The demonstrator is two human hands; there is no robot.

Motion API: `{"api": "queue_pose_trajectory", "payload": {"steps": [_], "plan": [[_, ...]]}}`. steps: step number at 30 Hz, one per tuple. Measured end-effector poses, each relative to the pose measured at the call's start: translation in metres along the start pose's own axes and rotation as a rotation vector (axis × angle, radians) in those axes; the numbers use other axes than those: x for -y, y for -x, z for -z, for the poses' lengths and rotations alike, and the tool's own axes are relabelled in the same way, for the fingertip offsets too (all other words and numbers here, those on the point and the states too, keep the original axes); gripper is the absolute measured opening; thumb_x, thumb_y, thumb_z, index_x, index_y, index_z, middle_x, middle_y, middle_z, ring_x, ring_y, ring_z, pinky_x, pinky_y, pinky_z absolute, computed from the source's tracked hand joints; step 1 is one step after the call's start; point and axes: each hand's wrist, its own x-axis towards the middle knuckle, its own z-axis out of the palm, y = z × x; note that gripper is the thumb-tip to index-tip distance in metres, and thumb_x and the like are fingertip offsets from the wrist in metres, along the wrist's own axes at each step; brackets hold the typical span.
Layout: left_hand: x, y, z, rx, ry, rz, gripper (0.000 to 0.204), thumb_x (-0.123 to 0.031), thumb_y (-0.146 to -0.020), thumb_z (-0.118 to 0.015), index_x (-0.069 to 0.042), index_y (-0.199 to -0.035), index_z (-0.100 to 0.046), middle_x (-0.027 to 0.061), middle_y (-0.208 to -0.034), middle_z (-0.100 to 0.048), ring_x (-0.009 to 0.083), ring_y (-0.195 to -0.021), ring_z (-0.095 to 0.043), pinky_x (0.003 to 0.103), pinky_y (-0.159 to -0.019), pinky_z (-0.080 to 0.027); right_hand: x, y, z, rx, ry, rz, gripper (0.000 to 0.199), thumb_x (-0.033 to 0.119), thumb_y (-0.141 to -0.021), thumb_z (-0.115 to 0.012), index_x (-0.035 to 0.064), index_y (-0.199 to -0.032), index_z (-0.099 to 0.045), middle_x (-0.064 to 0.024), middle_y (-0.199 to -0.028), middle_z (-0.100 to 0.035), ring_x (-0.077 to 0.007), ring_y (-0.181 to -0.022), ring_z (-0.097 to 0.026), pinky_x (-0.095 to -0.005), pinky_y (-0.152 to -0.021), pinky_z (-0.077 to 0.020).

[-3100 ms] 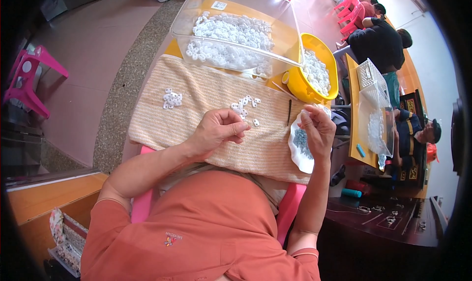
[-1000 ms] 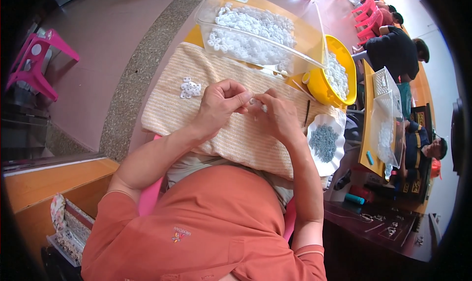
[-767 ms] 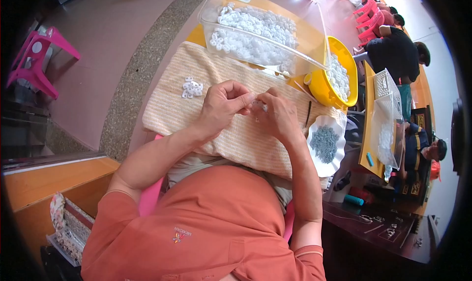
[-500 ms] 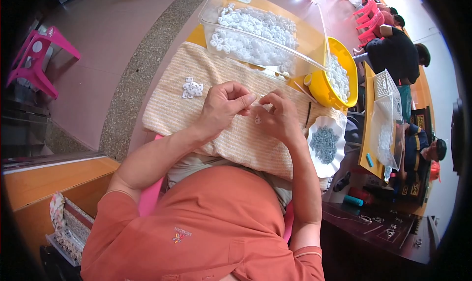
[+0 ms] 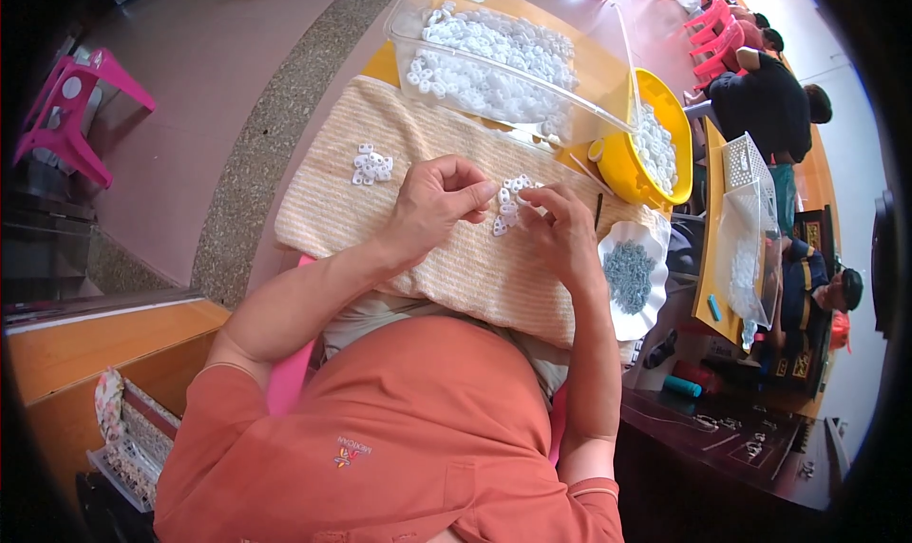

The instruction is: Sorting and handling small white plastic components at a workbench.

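My left hand [image 5: 443, 201] is raised over the striped towel, thumb and forefinger pinched together; whatever lies between the fingertips is hidden. Close to its right, my right hand [image 5: 562, 231] reaches over a small heap of white plastic pieces [image 5: 508, 201] with holes in them. Its forefinger and thumb are curved and apart at the edge of that heap, and I see no piece clearly held. Another small cluster of white pieces [image 5: 371, 166] lies on the towel [image 5: 318, 196] to the left. A white scalloped dish [image 5: 617, 325] with small grey-blue parts [image 5: 629, 275] stands right of my right hand.
Beyond the towel stands a clear plastic bin [image 5: 513, 106] full of white pieces. A yellow tub [image 5: 676, 125] beside it holds more. A thin black stick [image 5: 598, 210] lies near the dish. Pink stools [image 5: 81, 115] stand at left; other people [image 5: 769, 101] sit at right.
My right hand has moved slightly right and down, away from my left fingertips, uncovering more of the white heap. My left hand stays nearly still, pinched.
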Motion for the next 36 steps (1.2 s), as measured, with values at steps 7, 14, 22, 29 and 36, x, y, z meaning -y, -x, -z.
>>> {"api": "queue_pose_trajectory", "payload": {"steps": [7,14,22,29,36], "plan": [[-0.001,0.000,-0.002,0.015,-0.021,0.007,0.010,-0.012,-0.087,-0.067,-0.004,-0.088,-0.061,0.0004,-0.078,-0.062,0.0054,-0.069,-0.058,0.021,-0.063,-0.051,0.003,0.002,-0.001,0.073,0.175,0.053,0.019,0.008,-0.080,-0.066,0.0035,-0.098,-0.069,-0.0127,-0.090,-0.062,-0.0300,-0.083,-0.062,-0.0352,-0.073,-0.0481],[0.001,0.002,-0.003,0.026,-0.056,0.015,0.010,-0.012,-0.088,-0.067,-0.003,-0.089,-0.062,0.0016,-0.077,-0.063,0.0061,-0.068,-0.059,0.021,-0.063,-0.051,-0.003,0.001,-0.003,0.078,0.215,0.123,0.013,0.007,-0.082,-0.062,0.0000,-0.092,-0.066,-0.0136,-0.088,-0.062,-0.0312,-0.083,-0.062,-0.0370,-0.073,-0.0476],[0.004,0.002,-0.005,0.021,-0.056,0.019,0.008,-0.008,-0.089,-0.064,-0.001,-0.088,-0.063,0.0023,-0.077,-0.064,0.0061,-0.066,-0.058,0.021,-0.060,-0.050,-0.007,0.008,-0.006,-0.025,-0.018,0.067,0.009,0.003,-0.084,-0.059,-0.0021,-0.091,-0.062,-0.0139,-0.084,-0.059,-0.0259,-0.074,-0.058,-0.0324,-0.068,-0.0448],[0.002,0.003,-0.005,0.035,-0.075,0.017,0.008,-0.009,-0.089,-0.065,-0.001,-0.089,-0.062,0.0020,-0.077,-0.063,0.0061,-0.066,-0.057,0.021,-0.060,-0.050,-0.006,0.014,-0.001,-0.072,0.127,0.049,0.011,0.004,-0.083,-0.061,-0.0016,-0.092,-0.062,-0.0134,-0.085,-0.060,-0.0272,-0.075,-0.059,-0.0336,-0.067,-0.0459],[0.004,0.003,-0.005,0.051,-0.096,0.028,0.009,-0.010,-0.088,-0.065,-0.001,-0.089,-0.062,0.0018,-0.078,-0.063,0.0062,-0.068,-0.057,0.021,-0.061,-0.050,0.013,0.020,-0.002,-0.005,0.230,0.034,0.017,0.008,-0.082,-0.064,0.0067,-0.098,-0.068,-0.0114,-0.087,-0.061,-0.0290,-0.077,-0.062,-0.0373,-0.069,-0.0482]]}}
